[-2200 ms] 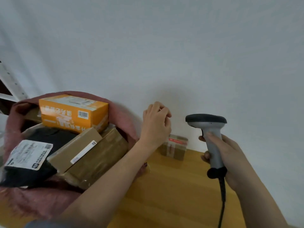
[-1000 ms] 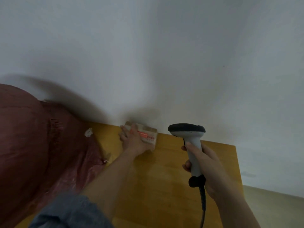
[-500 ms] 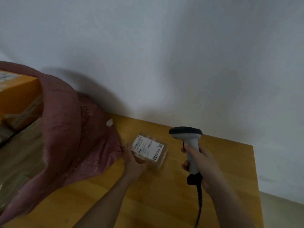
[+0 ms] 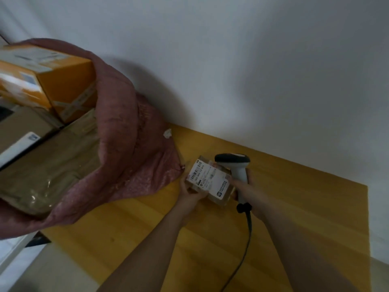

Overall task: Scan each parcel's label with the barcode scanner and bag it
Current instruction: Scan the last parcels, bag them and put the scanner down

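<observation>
The left hand (image 4: 190, 191) grips the small parcel (image 4: 211, 183) from below/left, fingers curled round its near edge, white label (image 4: 207, 178) tilted up toward the camera. The parcel sits just above the wooden table (image 4: 294, 207), right beside the pink bag (image 4: 126, 144); can't tell whether it's touching the tabletop. The right hand (image 4: 247, 191) is wrapped round the handle of the barcode scanner (image 4: 235, 165), whose dark head sits right at the parcel's far edge, v. close to the label.

Judgement: this is the scan step, bagging not yet done. Risks from here:

- Misread. The scanner head looks nearly on top of the label, prob. too close and at a shallow angle. No red line is visible on the label, so no sign a read is happening.
- Glare. The parcel's wrap looks glossy; a reflection could blank the barcode.
- Slip. The hold is only along one edge, so the tilted parcel could drop to the table w/ a nudge from the scanner.
- Cable (image 4: 245, 245). It trails down over the table edge, between the arms; it could snag when the left arm swings over to the bag.
- Bag. It's already stuffed: an orange box (image 4: 46, 79) and taped brown cartons (image 4: 48, 165) fill its mouth. A small parcel dropped on top could slide back out, or tip the bag off its perch.
</observation>
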Demonstrator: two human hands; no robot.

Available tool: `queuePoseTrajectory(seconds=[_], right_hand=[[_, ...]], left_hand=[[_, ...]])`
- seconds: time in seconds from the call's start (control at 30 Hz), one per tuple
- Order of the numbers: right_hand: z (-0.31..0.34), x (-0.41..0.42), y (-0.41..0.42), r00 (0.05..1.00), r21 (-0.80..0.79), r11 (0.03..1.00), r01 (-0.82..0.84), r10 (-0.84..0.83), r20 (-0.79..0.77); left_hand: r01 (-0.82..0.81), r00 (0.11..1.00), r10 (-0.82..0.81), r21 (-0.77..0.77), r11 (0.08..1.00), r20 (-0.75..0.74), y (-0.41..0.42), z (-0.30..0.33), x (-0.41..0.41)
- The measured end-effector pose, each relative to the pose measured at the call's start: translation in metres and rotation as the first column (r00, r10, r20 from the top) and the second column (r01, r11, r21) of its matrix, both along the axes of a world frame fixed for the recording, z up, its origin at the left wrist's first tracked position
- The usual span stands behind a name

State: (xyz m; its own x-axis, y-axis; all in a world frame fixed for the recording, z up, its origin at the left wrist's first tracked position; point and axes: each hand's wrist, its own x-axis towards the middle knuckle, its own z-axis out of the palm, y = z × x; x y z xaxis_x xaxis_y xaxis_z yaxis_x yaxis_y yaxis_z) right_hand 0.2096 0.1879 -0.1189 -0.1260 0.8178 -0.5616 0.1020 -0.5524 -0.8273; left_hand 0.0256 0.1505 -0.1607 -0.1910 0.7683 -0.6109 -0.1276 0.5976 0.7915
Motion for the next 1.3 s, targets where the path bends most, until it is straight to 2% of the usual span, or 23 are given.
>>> queuePoseTrajectory(seconds=[0.07, 0.17, 0.27, 0.33, 0.4, 0.5, 0.63, 0.73, 0.83, 0.97, 1.13, 1.3], right_hand=[[-0.006, -0.005, -0.011, 1.0, 0.004, 1.0, 0.008, -0.008, -0.014], [-0.007, -0.007, -0.03, 0.998, 0.019, 0.998, 0.065, -0.065, 0.001], [-0.005, -0.01, -0.048, 0.988, 0.028, 0.994, 0.105, -0.107, 0.115], [-0.005, -0.012, -0.063, 0.983, -0.023, 0.996, 0.084, -0.079, 0.165], [-0.006, -0.016, -0.082, 0.984, -0.081, 0.995, 0.061, -0.047, 0.173], [-0.006, -0.024, -0.111, 0.98, -0.102, 0.99, 0.102, -0.083, 0.181], [0.013, -0.043, -0.145, 0.975, -0.029, 0.984, 0.173, -0.167, 0.148], [0.041, -0.055, -0.175, 0.974, 0.027, 0.975, 0.22, -0.221, 0.055], [0.068, -0.063, -0.207, 0.964, 0.055, 0.963, 0.265, -0.263, -0.041], [0.11, -0.066, -0.243, 0.947, 0.109, 0.942, 0.317, -0.307, -0.097], [0.175, -0.064, -0.275, 0.943, 0.25, 0.909, 0.333, -0.323, -0.079], [0.244, -0.056, -0.286, 0.935, 0.293, 0.894, 0.34, -0.288, -0.206]], left_hand=[[-0.094, 0.985, 0.104, -0.071, 0.993, 0.14, -0.004, 0.005, -0.001], [-0.145, 0.965, 0.164, -0.108, 0.984, 0.204, -0.014, 0.012, -0.003], [0.031, 0.976, 0.019, -0.226, 0.974, 0.216, -0.032, 0.026, -0.002], [0.126, 0.971, -0.05, -0.32, 0.939, 0.235, -0.05, 0.032, -0.002], [0.139, 0.968, -0.053, -0.347, 0.928, 0.246, -0.067, 0.03, -0.006], [0.123, 0.97, -0.044, -0.328, 0.937, 0.24, -0.093, 0.033, -0.013], [0.143, 0.978, -0.1, -0.237, 0.961, 0.184, -0.132, 0.045, -0.028], [0.15, 0.979, -0.127, -0.136, 0.979, 0.162, -0.164, 0.066, -0.043], [0.159, 0.972, -0.145, -0.062, 0.985, 0.183, -0.192, 0.094, -0.058], [0.199, 0.971, -0.206, 0.073, 0.977, 0.119, -0.214, 0.137, -0.076], [0.159, 0.973, -0.191, 0.221, 0.962, 0.129, -0.222, 0.187, -0.089], [0.083, 0.981, -0.135, 0.327, 0.941, 0.141, -0.23, 0.226, -0.093]])
